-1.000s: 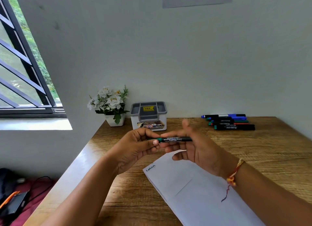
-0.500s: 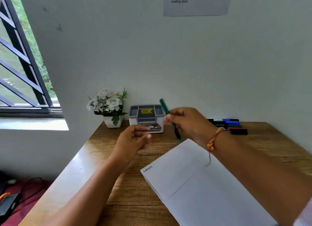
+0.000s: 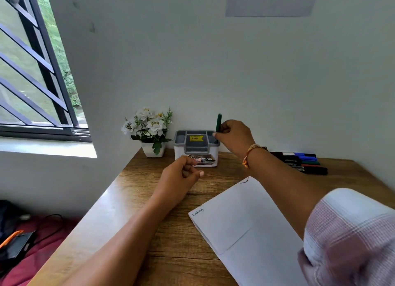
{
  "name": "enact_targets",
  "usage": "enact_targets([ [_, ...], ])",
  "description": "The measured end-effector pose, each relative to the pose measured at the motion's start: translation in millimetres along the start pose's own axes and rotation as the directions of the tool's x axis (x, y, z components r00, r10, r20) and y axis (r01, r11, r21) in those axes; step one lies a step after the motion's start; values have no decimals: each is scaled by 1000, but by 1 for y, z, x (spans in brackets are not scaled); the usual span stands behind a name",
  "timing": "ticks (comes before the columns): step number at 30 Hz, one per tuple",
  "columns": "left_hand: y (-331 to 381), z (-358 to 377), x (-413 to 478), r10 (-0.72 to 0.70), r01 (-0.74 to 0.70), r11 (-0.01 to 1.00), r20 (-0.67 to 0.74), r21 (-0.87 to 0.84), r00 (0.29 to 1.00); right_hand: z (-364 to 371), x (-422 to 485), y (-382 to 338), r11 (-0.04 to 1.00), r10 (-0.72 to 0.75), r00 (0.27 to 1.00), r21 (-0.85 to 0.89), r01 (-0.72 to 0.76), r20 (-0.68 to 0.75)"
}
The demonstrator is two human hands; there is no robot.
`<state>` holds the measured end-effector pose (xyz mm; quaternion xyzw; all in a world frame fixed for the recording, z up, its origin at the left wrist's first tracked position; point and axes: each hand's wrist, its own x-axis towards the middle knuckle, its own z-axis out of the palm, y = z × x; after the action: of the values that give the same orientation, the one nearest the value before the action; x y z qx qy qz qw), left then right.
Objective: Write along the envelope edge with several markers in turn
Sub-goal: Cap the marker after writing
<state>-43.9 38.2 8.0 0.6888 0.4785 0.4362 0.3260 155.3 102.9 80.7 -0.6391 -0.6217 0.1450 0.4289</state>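
Envelope point(image 3: 245, 228) lower right on your table point(image 3: 171, 253). Behind it at centre the organiser point(image 3: 195, 155), flowers point(image 3: 149, 125) left, loose markers point(image 3: 303, 162) right. Your right hand point(image 3: 234, 136) holds a marker point(image 3: 218, 123) over its right end.

A pale wall point(image 3: 192, 61) meets a wooden counter point(image 3: 171, 253) in the corner. At left, a dark-barred window point(image 3: 36, 82) lets daylight onto a white sill point(image 3: 42, 149) (greenery outside). A printed notice point(image 3: 269, 1) hangs high up. Red fabric point(image 3: 49, 255) lies below.
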Motion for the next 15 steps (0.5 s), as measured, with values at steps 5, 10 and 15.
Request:
enact_targets([
  [5,1,0,-1,35,-36,998,15,45,999,3,-8,9,1000,18,998,-7,-18,65],
  [10,3,1,-4,56,-59,994,37,91,998,-17,-17,16,1000,-9,997,-26,11,82],
  [15,6,5,-7,85,-100,979,89,180,992,-66,-36,62,952,1,998,-306,17,60],
])
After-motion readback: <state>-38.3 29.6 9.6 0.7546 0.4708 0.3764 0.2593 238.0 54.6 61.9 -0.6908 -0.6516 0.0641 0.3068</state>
